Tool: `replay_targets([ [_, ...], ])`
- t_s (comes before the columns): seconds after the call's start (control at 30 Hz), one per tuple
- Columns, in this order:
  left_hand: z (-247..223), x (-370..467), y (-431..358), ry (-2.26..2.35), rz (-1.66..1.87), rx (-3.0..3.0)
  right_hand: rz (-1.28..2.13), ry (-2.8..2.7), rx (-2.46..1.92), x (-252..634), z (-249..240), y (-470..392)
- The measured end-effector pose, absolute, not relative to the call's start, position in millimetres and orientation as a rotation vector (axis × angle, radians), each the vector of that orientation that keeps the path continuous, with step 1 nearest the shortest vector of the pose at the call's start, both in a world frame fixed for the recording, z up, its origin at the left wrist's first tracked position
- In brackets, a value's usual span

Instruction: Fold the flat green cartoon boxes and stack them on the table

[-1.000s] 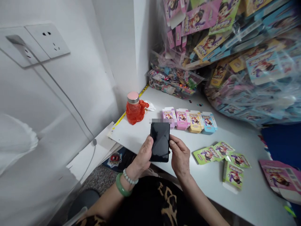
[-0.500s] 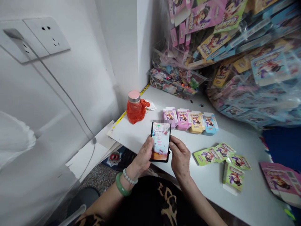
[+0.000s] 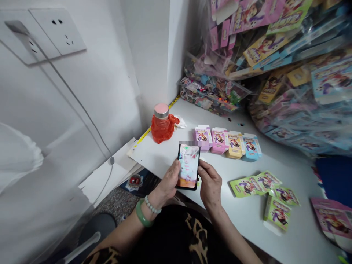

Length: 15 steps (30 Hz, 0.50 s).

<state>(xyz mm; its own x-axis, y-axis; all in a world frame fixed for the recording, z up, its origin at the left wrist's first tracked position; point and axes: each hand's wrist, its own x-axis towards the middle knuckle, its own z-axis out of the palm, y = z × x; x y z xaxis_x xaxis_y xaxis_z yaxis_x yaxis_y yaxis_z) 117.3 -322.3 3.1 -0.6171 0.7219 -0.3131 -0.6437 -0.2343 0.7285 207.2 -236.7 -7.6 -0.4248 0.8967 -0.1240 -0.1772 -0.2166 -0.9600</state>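
A smartphone (image 3: 188, 167) with a lit picture on its screen is held upright over the table's front edge. My left hand (image 3: 168, 180) grips its left side, thumb along the edge and the other fingers hidden behind. On the right side, my right hand (image 3: 211, 185) has its curled fingertips pressed to the phone's edge. A green bangle (image 3: 143, 213) and a beaded bracelet (image 3: 153, 205) circle my left wrist. Beyond the phone stands a row of small boxes, among them a yellow box (image 3: 234, 144) and a blue box (image 3: 251, 146). Several green boxes (image 3: 277, 213) lie to the right.
Large clear bags of printed cartons (image 3: 299, 80) crowd the back right of the white table (image 3: 211, 172). A jar with a pink lid (image 3: 161, 110), wrapped in red plastic, stands near the wall. A cable (image 3: 77, 110) hangs from the wall socket (image 3: 61, 32).
The view has shifted slightly, so the table and boxes sit a little further right. Both hands keep hold of the phone in nearly the same place.
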Motion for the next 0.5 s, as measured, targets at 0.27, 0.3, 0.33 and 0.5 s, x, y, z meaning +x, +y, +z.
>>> replay_targets([
  [0.27, 0.9, 110.9, -322.9, 1.082, 1.937, 0.047, 1.696, -1.385, -0.976, 201.0, -14.8, -237.0],
  [0.3, 1.4, 110.2, -322.8, 1.079, 1.936, 0.05, 1.682, -1.41, -0.98, 200.3, -15.8, -237.4],
  [0.33, 2.0, 109.5, -322.7, 1.073, 1.937, 0.056, 1.666, -1.432, -0.985, 199.6, -17.0, -237.8],
  [0.5, 0.2, 105.5, -322.2, 1.066, 1.943, 0.036, 1.682, -1.468, -0.992, 195.5, -25.1, -236.3],
])
